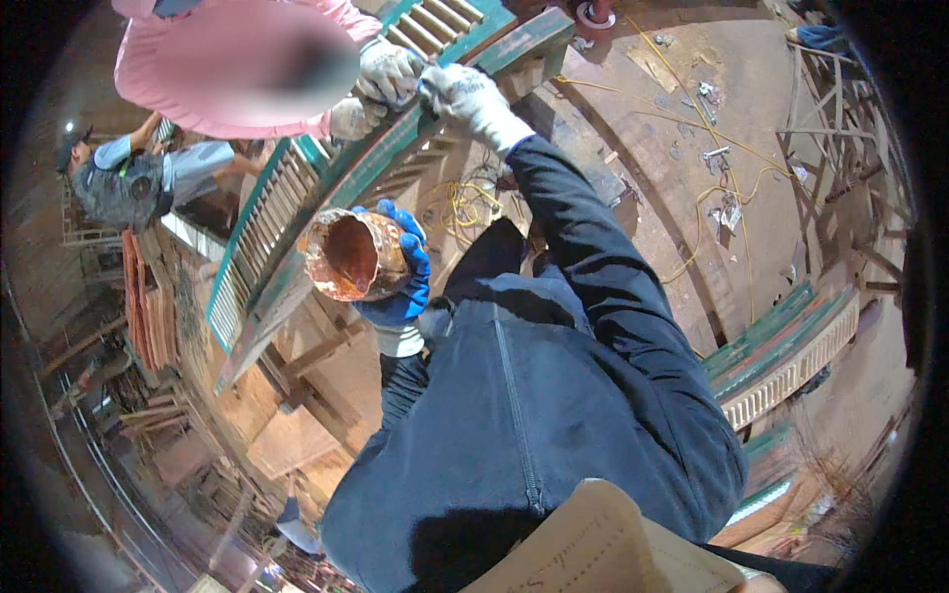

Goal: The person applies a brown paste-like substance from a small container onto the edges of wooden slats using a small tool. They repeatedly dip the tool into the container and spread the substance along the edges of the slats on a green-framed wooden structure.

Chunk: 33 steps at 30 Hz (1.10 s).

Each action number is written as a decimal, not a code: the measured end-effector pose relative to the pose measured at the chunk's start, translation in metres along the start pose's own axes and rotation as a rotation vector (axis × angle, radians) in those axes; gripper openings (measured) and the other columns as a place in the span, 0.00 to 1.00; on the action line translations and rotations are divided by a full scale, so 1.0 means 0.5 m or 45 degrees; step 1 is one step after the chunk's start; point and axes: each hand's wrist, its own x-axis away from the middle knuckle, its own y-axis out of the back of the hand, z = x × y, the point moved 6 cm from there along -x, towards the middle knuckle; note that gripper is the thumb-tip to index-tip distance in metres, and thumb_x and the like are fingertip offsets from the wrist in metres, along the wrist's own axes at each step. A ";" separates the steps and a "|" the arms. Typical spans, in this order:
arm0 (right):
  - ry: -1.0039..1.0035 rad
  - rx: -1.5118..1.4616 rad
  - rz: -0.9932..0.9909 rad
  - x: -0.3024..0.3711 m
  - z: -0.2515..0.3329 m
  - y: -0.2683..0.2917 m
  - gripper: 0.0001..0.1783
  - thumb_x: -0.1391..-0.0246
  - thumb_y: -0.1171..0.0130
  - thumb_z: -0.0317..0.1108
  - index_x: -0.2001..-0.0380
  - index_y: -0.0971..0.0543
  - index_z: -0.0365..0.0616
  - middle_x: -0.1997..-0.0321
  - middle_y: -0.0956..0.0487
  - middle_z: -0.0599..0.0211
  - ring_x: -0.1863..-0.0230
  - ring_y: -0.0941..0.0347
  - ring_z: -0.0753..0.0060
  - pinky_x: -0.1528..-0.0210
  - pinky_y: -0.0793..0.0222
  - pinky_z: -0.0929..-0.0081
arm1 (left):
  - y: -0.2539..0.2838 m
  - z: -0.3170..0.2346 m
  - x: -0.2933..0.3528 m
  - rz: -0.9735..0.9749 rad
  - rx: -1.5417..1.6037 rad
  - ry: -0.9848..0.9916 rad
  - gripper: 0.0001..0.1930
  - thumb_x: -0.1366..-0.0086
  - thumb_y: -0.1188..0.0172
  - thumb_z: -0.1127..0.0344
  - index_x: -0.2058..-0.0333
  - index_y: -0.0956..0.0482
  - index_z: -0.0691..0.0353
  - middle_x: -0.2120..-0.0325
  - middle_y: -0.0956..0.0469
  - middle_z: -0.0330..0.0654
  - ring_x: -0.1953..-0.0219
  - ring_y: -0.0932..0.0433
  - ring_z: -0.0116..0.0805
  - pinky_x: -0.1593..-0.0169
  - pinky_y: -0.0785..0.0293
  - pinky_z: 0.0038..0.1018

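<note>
My left hand (400, 267), in a blue-coated glove, is closed around a round, open-topped pot (354, 255). The pot is caked with reddish-brown and whitish stains, and its inside looks brown. Up ahead, my right hand (465, 96) wears a white glove and is closed at the top edge of a long green-and-brown wooden piece (381, 163). Its fingers curl in, and what they hold is too small to make out. Right beside it, a co-worker's white-gloved hands (388, 74) rest at the same piece.
The co-worker in a pink top (148, 64) leans over green slatted panels (262, 222). Yellow cords (682, 119) run across the littered floor. Stacked green slatted pieces (791, 356) lie at right, near a wooden frame structure (840, 128). Another person (124, 178) is at far left, near reddish boards (143, 306).
</note>
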 end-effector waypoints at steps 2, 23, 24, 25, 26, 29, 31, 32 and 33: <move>0.046 -0.055 -0.072 0.003 0.018 0.006 0.07 0.40 0.45 0.38 0.63 0.24 0.48 0.67 0.22 0.52 0.62 0.24 0.44 0.60 0.28 0.53 | -0.001 -0.001 -0.014 -0.028 0.023 0.083 0.30 0.39 0.37 0.54 0.38 0.30 0.48 0.38 0.34 0.44 0.36 0.38 0.46 0.35 0.36 0.51; -0.581 -1.584 -0.920 0.059 -0.102 0.075 0.18 0.31 0.50 0.45 0.54 0.26 0.39 0.59 0.19 0.56 0.58 0.19 0.64 0.52 0.21 0.64 | -0.036 -0.155 -0.498 -0.023 -0.436 0.363 0.45 0.42 0.56 0.22 0.35 0.37 0.46 0.38 0.33 0.49 0.37 0.33 0.53 0.33 0.40 0.55; -0.635 -1.616 -0.940 0.060 -0.103 0.078 0.19 0.31 0.50 0.46 0.55 0.26 0.39 0.59 0.18 0.56 0.59 0.19 0.64 0.53 0.21 0.65 | -0.027 -0.151 -0.522 -0.050 -0.318 0.451 0.45 0.42 0.57 0.22 0.34 0.39 0.43 0.36 0.36 0.48 0.35 0.35 0.52 0.32 0.43 0.56; -0.643 -1.576 -0.900 0.055 -0.100 0.082 0.19 0.31 0.50 0.47 0.56 0.26 0.40 0.60 0.19 0.59 0.60 0.20 0.66 0.55 0.22 0.68 | -0.014 -0.155 -0.554 -0.024 -0.392 0.499 0.45 0.42 0.59 0.21 0.33 0.41 0.42 0.34 0.38 0.47 0.35 0.36 0.52 0.32 0.43 0.56; -0.635 -1.558 -0.900 0.053 -0.100 0.081 0.19 0.32 0.50 0.47 0.56 0.26 0.40 0.60 0.19 0.60 0.60 0.20 0.67 0.55 0.22 0.69 | 0.010 -0.159 -0.588 0.003 -0.458 0.546 0.46 0.42 0.61 0.20 0.32 0.43 0.41 0.33 0.40 0.47 0.34 0.37 0.52 0.32 0.43 0.57; -0.653 -1.519 -0.887 0.050 -0.094 0.078 0.19 0.32 0.49 0.49 0.56 0.25 0.43 0.60 0.20 0.65 0.60 0.21 0.70 0.55 0.23 0.70 | 0.030 -0.110 -0.625 0.192 -0.210 0.838 0.45 0.39 0.61 0.25 0.32 0.44 0.48 0.32 0.41 0.46 0.33 0.39 0.52 0.33 0.41 0.56; -0.814 -1.533 -0.979 0.060 -0.100 0.081 0.20 0.35 0.45 0.50 0.55 0.25 0.42 0.64 0.21 0.67 0.65 0.22 0.73 0.62 0.23 0.73 | 0.030 -0.077 -0.637 0.336 -0.236 0.930 0.43 0.36 0.56 0.31 0.32 0.43 0.55 0.32 0.41 0.48 0.31 0.42 0.51 0.32 0.42 0.56; -0.905 -1.539 -1.003 0.068 -0.104 0.087 0.23 0.37 0.41 0.51 0.54 0.25 0.41 0.67 0.22 0.68 0.69 0.23 0.72 0.67 0.24 0.74 | 0.080 -0.103 -0.649 0.115 -0.179 0.863 0.43 0.37 0.55 0.31 0.32 0.43 0.53 0.31 0.43 0.48 0.30 0.43 0.54 0.33 0.43 0.58; -0.962 -1.550 -0.992 0.073 -0.094 0.097 0.21 0.38 0.40 0.50 0.54 0.24 0.44 0.71 0.24 0.73 0.75 0.28 0.79 0.73 0.29 0.79 | 0.103 -0.111 -0.652 0.131 -0.276 0.836 0.42 0.37 0.55 0.31 0.32 0.42 0.53 0.31 0.43 0.49 0.30 0.44 0.55 0.33 0.43 0.59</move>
